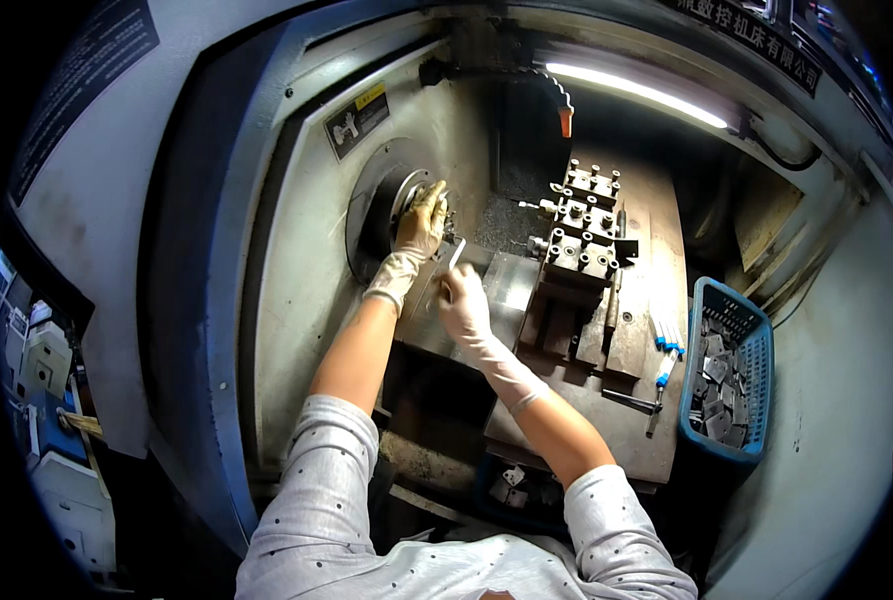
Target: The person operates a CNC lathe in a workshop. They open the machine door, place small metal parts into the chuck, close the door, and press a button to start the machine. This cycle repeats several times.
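Note:
My left hand point(420, 230), in a stained pale glove, reaches to the round chuck point(374, 212) on the lathe's left wall. Its fingers are stretched out and lie against the chuck's face; whatever is under the palm is hidden. Just right of it and nearer to me, my gloved right hand point(463, 300) is closed in a fist around a bent, bright hex key point(457, 252). The key's short arm points up toward the chuck's lower right side, and I cannot tell whether its tip sits in a screw.
To the right stand several tool-holder blocks point(581, 255) with bolts on a metal slide. Blue-tipped brushes point(666, 340) and a T-handled wrench point(631, 402) lie on the slide's near right. A blue basket point(700, 300) of metal parts stands beyond. A lamp point(636, 95) shines overhead.

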A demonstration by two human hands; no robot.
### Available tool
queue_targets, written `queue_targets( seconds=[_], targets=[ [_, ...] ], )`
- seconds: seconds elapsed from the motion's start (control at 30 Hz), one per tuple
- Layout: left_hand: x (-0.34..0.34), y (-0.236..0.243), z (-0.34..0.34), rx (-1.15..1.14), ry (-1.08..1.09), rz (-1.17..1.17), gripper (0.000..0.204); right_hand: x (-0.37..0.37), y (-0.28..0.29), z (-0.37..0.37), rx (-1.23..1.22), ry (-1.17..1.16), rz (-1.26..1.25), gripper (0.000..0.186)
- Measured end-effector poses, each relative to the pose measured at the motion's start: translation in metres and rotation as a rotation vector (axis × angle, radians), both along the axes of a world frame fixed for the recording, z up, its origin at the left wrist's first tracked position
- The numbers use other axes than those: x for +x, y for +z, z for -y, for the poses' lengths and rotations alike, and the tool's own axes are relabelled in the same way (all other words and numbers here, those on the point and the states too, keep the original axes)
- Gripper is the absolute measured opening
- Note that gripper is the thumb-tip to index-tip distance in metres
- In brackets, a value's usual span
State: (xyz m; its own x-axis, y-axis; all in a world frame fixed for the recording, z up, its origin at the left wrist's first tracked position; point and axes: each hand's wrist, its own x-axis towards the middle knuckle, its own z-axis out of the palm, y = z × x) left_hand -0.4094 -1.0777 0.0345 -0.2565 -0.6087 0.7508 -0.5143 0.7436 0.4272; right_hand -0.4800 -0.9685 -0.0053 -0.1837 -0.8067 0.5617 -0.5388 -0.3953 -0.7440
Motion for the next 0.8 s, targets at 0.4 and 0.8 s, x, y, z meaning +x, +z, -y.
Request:
queue_targets(
  seconds=[0.4, 0.8],
  targets=[
    [0.005, -0.075, -0.100, 0.339, 0.122, -0.579, 0.032, -0.035, 0.006, 0.068, -0.030, 0.035, -0.311, 0.056],
    [-0.003, -0.077, -0.087, 0.381, 0.209, -0.422, 0.035, -0.055, -0.007, 0.102, 0.001, 0.360, -0.137, 0.057]
  ],
)
